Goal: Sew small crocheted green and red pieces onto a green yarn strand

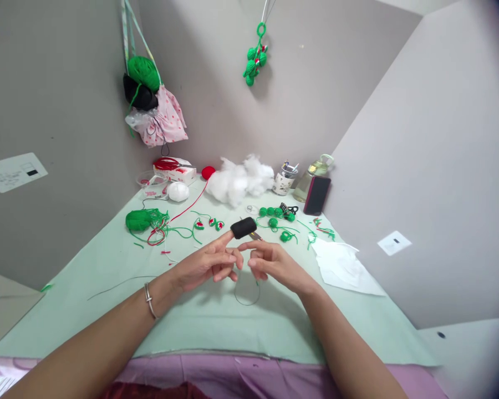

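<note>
My left hand (211, 261) is over the middle of the table, index finger stretched forward with a black padded sleeve (243, 228) at its tip. Its thumb and other fingers curl together; what is in them is hidden. Facing it, my right hand (274, 264) points its index finger across to the left, close to the left fingers. Its thumb and other fingers are pinched. Below the fingers hangs a loop of thin dark thread (247, 305), with a tiny green bit near the right fingertips. Small scissors (255, 236) lie partly hidden behind the sleeve.
Green yarn (139, 220), small crocheted pieces (212, 222) and green crocheted balls (270, 211) lie beyond my hands. White stuffing (239, 182), a red yarn ball (208, 173), a pen cup (285, 180), a bottle (310, 180) and a phone (317, 195) stand behind. White paper (343, 266) lies right.
</note>
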`<action>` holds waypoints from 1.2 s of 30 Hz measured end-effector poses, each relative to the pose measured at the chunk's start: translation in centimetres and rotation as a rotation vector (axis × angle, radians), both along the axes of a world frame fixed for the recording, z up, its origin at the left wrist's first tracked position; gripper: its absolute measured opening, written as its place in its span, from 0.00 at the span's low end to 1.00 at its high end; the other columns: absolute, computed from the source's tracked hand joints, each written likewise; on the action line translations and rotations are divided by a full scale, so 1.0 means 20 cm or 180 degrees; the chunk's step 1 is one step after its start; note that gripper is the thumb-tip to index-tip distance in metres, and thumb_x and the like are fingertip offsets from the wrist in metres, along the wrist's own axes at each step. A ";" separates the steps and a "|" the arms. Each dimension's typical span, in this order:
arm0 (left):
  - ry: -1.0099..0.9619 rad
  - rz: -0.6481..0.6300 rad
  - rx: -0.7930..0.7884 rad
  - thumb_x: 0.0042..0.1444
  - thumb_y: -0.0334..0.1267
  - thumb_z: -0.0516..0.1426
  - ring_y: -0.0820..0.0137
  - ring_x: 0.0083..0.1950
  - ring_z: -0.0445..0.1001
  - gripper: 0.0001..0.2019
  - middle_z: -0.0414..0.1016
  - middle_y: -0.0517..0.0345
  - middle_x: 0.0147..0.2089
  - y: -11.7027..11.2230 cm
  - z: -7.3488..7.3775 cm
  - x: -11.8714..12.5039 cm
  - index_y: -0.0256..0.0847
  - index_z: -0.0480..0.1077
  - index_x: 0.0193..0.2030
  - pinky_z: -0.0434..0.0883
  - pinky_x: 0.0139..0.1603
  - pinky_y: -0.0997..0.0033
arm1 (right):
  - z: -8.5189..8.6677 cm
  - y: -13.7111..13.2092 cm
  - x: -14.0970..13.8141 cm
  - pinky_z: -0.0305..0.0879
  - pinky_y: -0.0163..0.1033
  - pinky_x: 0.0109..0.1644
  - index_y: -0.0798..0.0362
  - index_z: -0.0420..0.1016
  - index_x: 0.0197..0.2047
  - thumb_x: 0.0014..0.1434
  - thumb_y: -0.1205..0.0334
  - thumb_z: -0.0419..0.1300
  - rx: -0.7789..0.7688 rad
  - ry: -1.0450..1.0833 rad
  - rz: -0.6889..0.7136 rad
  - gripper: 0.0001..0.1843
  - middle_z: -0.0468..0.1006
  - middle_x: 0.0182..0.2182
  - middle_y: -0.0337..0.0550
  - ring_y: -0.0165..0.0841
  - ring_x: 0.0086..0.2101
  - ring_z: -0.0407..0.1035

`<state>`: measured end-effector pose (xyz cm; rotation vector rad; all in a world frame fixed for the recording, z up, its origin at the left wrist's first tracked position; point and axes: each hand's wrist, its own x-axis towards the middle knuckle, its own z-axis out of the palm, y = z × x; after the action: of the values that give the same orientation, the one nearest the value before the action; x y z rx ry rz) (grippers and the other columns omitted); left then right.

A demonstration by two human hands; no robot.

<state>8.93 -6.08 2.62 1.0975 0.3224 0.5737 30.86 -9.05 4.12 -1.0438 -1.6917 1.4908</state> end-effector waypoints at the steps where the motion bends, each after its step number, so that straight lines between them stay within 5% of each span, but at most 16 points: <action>1: 0.0066 0.0100 0.0044 0.60 0.32 0.55 0.85 0.19 0.56 0.30 0.71 0.62 0.38 0.01 0.00 0.00 0.51 0.54 0.68 0.71 0.42 0.67 | 0.01 0.00 0.02 0.52 0.33 0.25 0.56 0.75 0.47 0.60 0.51 0.62 0.0047 -0.0083 -0.0134 0.19 0.65 0.19 0.32 0.24 0.20 0.56; 5: 0.0258 0.0520 0.0094 0.61 0.36 0.56 0.84 0.20 0.54 0.23 0.69 0.64 0.33 0.03 -0.02 0.00 0.44 0.62 0.63 0.71 0.44 0.68 | 0.03 0.00 0.10 0.48 0.34 0.27 0.56 0.78 0.38 0.63 0.51 0.58 0.0439 -0.0002 -0.0808 0.16 0.55 0.14 0.29 0.23 0.19 0.48; 10: 0.0039 0.0852 -0.0280 0.59 0.38 0.59 0.82 0.22 0.53 0.08 0.66 0.65 0.28 0.04 -0.03 0.00 0.38 0.71 0.43 0.72 0.43 0.70 | 0.04 0.01 0.14 0.47 0.35 0.27 0.55 0.78 0.36 0.63 0.50 0.58 0.0533 0.0214 -0.1084 0.16 0.55 0.12 0.29 0.24 0.19 0.46; 13: -0.0073 0.0932 -0.0474 0.57 0.40 0.61 0.82 0.23 0.55 0.08 0.64 0.65 0.27 0.06 -0.04 -0.01 0.36 0.71 0.36 0.72 0.42 0.72 | 0.04 0.02 0.14 0.45 0.34 0.26 0.55 0.78 0.35 0.62 0.50 0.59 0.0512 0.0330 -0.1207 0.16 0.56 0.12 0.29 0.23 0.18 0.45; 20: -0.0412 0.0918 -0.0736 0.52 0.43 0.66 0.81 0.25 0.59 0.12 0.61 0.66 0.25 0.07 -0.05 -0.03 0.37 0.71 0.34 0.72 0.41 0.72 | 0.02 0.06 0.19 0.41 0.33 0.23 0.53 0.77 0.35 0.61 0.54 0.61 0.0642 0.1177 -0.1646 0.11 0.58 0.15 0.31 0.23 0.18 0.46; 23: -0.0306 0.0949 -0.0618 0.47 0.45 0.68 0.76 0.31 0.67 0.16 0.68 0.61 0.29 0.07 -0.04 -0.03 0.37 0.74 0.37 0.71 0.44 0.70 | 0.03 0.06 0.20 0.44 0.32 0.22 0.53 0.77 0.33 0.59 0.56 0.63 0.0696 0.1359 -0.1794 0.09 0.64 0.20 0.35 0.22 0.19 0.49; 28: 0.0136 0.0899 -0.0084 0.49 0.44 0.67 0.67 0.43 0.74 0.15 0.75 0.52 0.42 0.05 -0.05 -0.01 0.36 0.74 0.40 0.67 0.52 0.65 | 0.05 0.05 0.20 0.63 0.36 0.32 0.51 0.74 0.29 0.59 0.56 0.60 0.0887 0.1419 -0.1589 0.10 0.74 0.38 0.46 0.33 0.37 0.67; 31: 0.0276 0.0734 -0.0025 0.51 0.44 0.65 0.64 0.45 0.74 0.17 0.74 0.50 0.46 0.05 -0.05 -0.01 0.37 0.72 0.43 0.68 0.53 0.59 | 0.06 0.03 0.20 0.67 0.42 0.39 0.50 0.70 0.26 0.59 0.54 0.59 0.0758 0.1368 -0.1483 0.12 0.74 0.35 0.47 0.39 0.43 0.68; 36: 0.0449 0.0533 0.0236 0.52 0.41 0.64 0.66 0.41 0.72 0.12 0.72 0.52 0.41 0.03 -0.03 0.00 0.37 0.69 0.39 0.73 0.40 0.66 | 0.05 0.03 0.15 0.59 0.38 0.25 0.50 0.58 0.23 0.57 0.51 0.58 0.0391 0.1237 -0.1232 0.18 0.60 0.20 0.35 0.31 0.21 0.63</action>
<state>8.93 -5.48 1.97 1.1925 0.5226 0.6622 33.81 -8.44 5.09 -0.8855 -1.2126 1.2253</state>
